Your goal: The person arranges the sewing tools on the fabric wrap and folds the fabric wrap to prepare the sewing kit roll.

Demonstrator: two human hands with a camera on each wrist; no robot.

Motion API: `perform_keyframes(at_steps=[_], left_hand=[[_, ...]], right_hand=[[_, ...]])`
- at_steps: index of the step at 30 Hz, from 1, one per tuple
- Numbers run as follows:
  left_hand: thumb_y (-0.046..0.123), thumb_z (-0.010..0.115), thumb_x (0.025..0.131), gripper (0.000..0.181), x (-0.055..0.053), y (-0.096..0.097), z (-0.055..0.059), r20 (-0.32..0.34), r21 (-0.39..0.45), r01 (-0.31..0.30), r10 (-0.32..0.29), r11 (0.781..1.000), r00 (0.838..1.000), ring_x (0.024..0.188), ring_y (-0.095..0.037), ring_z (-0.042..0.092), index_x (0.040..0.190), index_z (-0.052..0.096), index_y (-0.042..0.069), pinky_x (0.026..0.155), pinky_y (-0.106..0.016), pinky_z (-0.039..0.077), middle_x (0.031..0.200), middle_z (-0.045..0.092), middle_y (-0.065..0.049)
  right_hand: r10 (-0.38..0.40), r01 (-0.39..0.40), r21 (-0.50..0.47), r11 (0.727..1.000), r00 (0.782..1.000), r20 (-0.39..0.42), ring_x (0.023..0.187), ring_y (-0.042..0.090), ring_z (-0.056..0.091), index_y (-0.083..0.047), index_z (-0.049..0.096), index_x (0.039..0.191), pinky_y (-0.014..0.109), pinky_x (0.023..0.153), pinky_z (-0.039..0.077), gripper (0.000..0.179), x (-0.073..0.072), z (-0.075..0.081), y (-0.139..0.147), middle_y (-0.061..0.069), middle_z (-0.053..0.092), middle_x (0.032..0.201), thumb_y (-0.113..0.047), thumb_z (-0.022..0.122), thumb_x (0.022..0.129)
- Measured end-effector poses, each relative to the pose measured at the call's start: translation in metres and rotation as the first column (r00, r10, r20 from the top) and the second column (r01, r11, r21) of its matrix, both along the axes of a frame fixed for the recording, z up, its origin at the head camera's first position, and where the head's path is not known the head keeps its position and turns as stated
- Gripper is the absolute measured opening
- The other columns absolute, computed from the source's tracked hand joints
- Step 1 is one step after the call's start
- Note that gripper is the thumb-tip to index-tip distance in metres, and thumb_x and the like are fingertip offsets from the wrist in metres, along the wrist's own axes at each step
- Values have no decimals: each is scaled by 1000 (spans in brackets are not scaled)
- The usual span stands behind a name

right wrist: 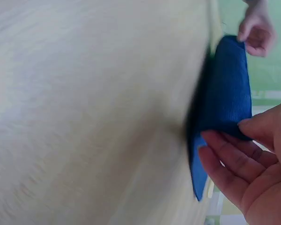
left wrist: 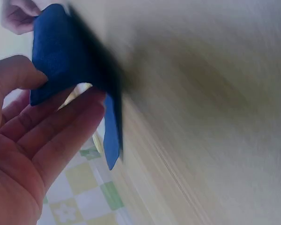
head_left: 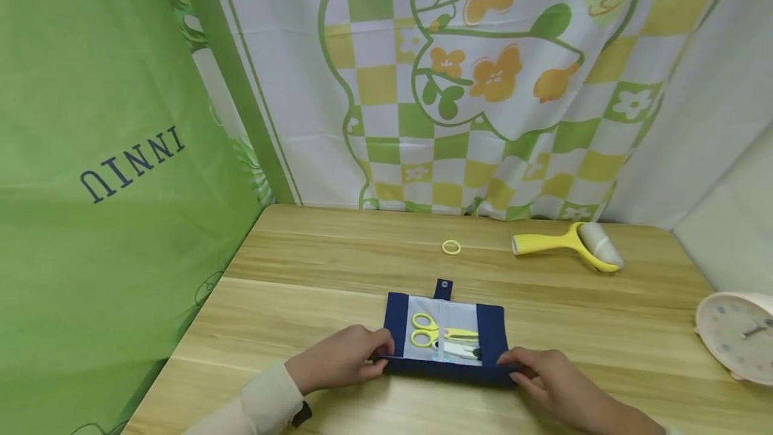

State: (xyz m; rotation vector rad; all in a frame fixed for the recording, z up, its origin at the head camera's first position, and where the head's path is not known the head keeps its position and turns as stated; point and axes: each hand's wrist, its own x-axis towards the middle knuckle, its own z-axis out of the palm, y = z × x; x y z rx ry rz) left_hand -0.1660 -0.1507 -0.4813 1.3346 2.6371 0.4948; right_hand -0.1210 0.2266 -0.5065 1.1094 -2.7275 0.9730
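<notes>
Pouch point(head_left: 492, 331), head view: lies open on the worktop point(head_left: 290, 314), well in from its far edge; scissors point(head_left: 461, 334) inside.
Left hand point(head_left: 341, 358), head view: pinching the pouch's near left corner.
Right hand point(head_left: 558, 381), head view: pinching its near right corner.
Roller point(head_left: 546, 242), head view: near the worktop's far right corner.
Blue cloth point(left wrist: 61, 51), left wrist view: clamped under the left thumb.
Blue cloth, right wrist view: clamped under the right thumb.

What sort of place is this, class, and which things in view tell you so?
Probably a small indoor work corner, perhaps at home or set up for recording: a wood-grain table stands before a flowered, checked cloth, with a plain green cloth hanging along one side.
</notes>
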Motion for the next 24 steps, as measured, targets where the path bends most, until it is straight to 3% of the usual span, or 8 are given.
perform_keyframes(at_steps=[2,4,9,12,14,17,20,24], left_hand=[[14,67,94,13,1,-2,3,67,79,-22,17,997,998,63,8,45,104,58,15,57,-6,40,79,66,8],[11,65,96,12,1,-4,4,84,144,-25,13,989,996,68,8,52,105,58,14,61,-7,45,82,68,6],[9,65,96,12,-5,-6,3,-56,162,3,6,987,998,88,3,67,107,70,12,78,-12,53,99,75,3],[11,65,96,15,-11,-8,-1,-112,139,-14,30,990,993,84,2,64,110,73,12,77,-14,53,101,76,3],[13,64,97,18,-17,-8,-4,-111,132,-37,52,991,992,80,1,61,112,74,13,75,-16,52,102,75,3],[21,62,98,22,-24,-8,-12,-85,80,-57,63,995,994,83,0,61,115,75,14,79,-19,53,104,73,4],[37,65,96,33,-27,-7,-20,-98,-36,-43,39,998,994,98,-3,63,119,75,15,88,-22,54,112,71,4],[51,73,86,49,-24,-4,-23,-186,-169,-30,-2,985,983,102,-6,60,122,74,17,87,-21,53,115,65,3]], right_hand=[[1,3,-84,996,999,44,84,-2,68,-9,64,107,18,63,57,21,-3,4,3,3,75,94,1,69,90],[-10,13,-140,990,1000,22,80,-5,66,-10,61,103,17,61,56,25,-6,7,4,0,73,89,5,71,86],[-14,14,-174,985,1000,4,75,-8,64,-14,60,92,16,58,54,26,-16,9,2,-7,69,80,7,73,83],[-4,3,-163,987,1000,-2,74,-7,64,-15,63,89,17,58,54,25,-25,8,1,-6,70,80,7,73,83],[-15,13,-152,988,1000,-7,75,-8,63,-15,66,88,16,58,54,22,-31,5,1,-5,72,81,5,74,83],[-32,28,-106,994,999,-32,74,-9,61,-15,70,88,15,59,53,14,-36,-2,1,-6,73,81,-2,75,85],[-41,43,17,999,990,-134,79,-5,64,-18,74,92,19,65,55,6,-32,-10,3,-9,72,89,-20,77,88],[-23,83,182,980,950,-310,93,9,68,-20,76,99,30,75,59,32,-25,-16,3,-8,70,104,-49,77,84]])
